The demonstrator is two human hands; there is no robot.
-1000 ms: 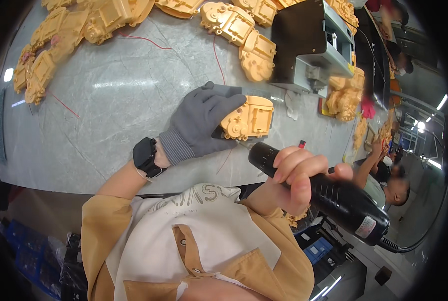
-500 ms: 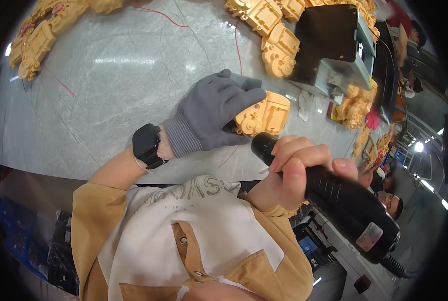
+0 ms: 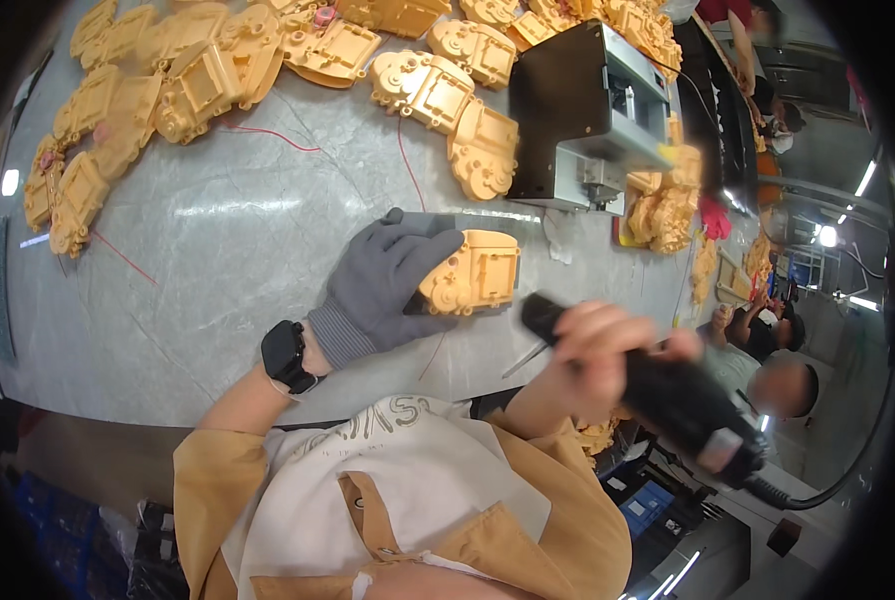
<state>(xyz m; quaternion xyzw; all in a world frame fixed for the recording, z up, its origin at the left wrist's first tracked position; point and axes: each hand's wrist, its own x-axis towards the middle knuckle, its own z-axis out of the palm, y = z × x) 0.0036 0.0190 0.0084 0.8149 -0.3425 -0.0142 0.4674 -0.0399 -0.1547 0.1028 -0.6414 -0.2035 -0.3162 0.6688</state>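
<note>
My left hand (image 3: 382,285), in a grey knit glove, rests on the table with its fingers curled against the left side of a yellow-orange plastic housing (image 3: 482,275). The housing sits on a dark flat block (image 3: 512,228), its ribbed, recessed face turned up. My bare right hand (image 3: 607,350) is wrapped round a black corded electric screwdriver (image 3: 667,400). Its nose points up and left, a short way right of the housing and apart from it. The right hand and the screwdriver are blurred by motion.
Many similar housings (image 3: 207,90) lie along the table's far edge. A black and grey boxy machine (image 3: 567,120) stands at the back right. Thin red wires (image 3: 412,165) lie on the grey table (image 3: 227,250). Other people (image 3: 782,385) sit at the right.
My right hand has drawn the screwdriver away from the housing, to the right. My left hand stays at the housing. The whole view has shifted, showing more of the far table.
</note>
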